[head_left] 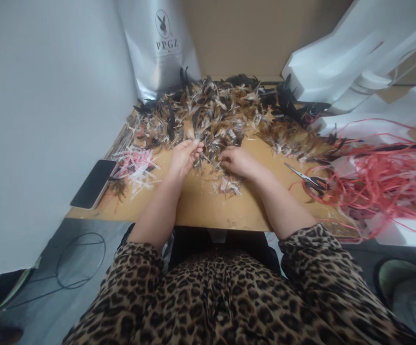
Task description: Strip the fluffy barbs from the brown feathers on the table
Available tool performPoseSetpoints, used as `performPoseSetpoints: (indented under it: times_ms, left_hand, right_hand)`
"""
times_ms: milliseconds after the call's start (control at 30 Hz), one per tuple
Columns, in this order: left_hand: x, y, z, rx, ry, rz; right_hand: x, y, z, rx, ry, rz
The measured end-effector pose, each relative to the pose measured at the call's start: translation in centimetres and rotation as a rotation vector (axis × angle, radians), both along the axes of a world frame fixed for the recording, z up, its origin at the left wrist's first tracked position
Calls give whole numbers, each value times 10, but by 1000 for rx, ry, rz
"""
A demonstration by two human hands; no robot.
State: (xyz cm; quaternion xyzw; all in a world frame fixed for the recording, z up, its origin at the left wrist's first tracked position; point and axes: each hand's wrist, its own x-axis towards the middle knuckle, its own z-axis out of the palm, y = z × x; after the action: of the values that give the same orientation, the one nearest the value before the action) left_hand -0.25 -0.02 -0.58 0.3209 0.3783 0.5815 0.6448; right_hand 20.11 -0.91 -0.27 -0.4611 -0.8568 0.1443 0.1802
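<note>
A wide heap of brown, black and pale feathers (pixel 225 108) covers the far half of the wooden table. At the heap's near edge, my left hand (pixel 185 157) is closed in a pinch on a light brown feather (pixel 189 127) that points up and away. My right hand (pixel 239 162) rests palm down against the feathers just to the right, its fingers curled and their tips partly hidden among the plumes; what they grip cannot be made out. Loose pale feather bits (pixel 227 185) lie below, between the two wrists.
Pink and white strips (pixel 136 163) and a phone (pixel 93 184) lie on the left. To the right are scissors (pixel 306 178), a big tangle of red strips (pixel 391 179) and more brown feathers (pixel 299 139). A silver bag (pixel 161 62) stands behind; white packaging (pixel 337 62) rises at the right.
</note>
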Motion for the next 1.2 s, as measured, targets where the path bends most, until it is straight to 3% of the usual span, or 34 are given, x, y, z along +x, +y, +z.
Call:
performPoseSetpoints:
  times_ms: [100, 267, 367, 467, 600, 700, 833, 900, 1000, 1200]
  left_hand:
    - [-1, 1, 1, -17, 5, 25]
    - [-3, 2, 5, -11, 1, 95]
    - [-4, 3, 6, -8, 13, 125]
    - [-4, 2, 6, -14, 24, 127]
    - [-3, 1, 5, -16, 31, 108]
    - [-3, 1, 5, -15, 20, 94]
    - [-1, -1, 4, -65, -35, 4]
    - [3, -3, 3, -97, -49, -78]
    - [8, -7, 0, -137, -22, -185]
    - [11, -9, 1, -152, 7, -264]
  right_hand:
    - [-4, -2, 0, 26, -134, 32]
    - [-16, -4, -1, -62, 72, 110]
    - [-32, -5, -1, -12, 118, -38]
    - [-48, -6, -4, 27, 16, -212]
    - [-56, -3, -12, 20, -29, -272]
    - [-50, 5, -15, -85, 321, -291]
    - [-37, 13, -10, -519, 1059, -345]
    - [-33, 13, -6, -665, 1274, -330]
    - [-33, 12, -6, -710, 1385, -298]
    - [-42, 10, -14, -626, 1309, -297]
